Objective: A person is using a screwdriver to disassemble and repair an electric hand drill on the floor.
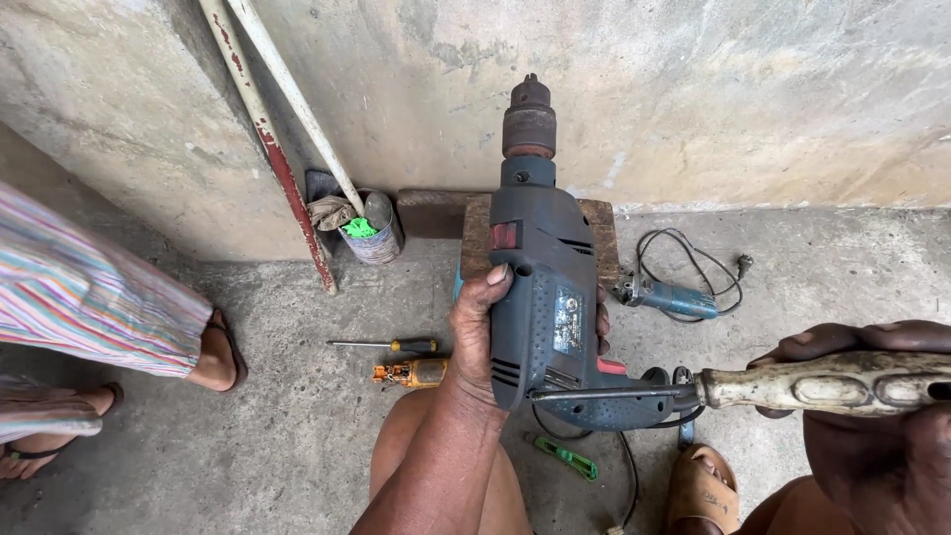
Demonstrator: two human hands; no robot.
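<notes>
Right hand grips a screwdriver lying crosswise, tip against the upright drill clasped by the left hand.

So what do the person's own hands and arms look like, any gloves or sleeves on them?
Both are bare: no gloves, sleeves, watch or rings visible. The left hand shows a short, pale thumbnail, and its forearm is uncovered down to the frame edge. The right hand is only partly in view, also uncovered.
</notes>
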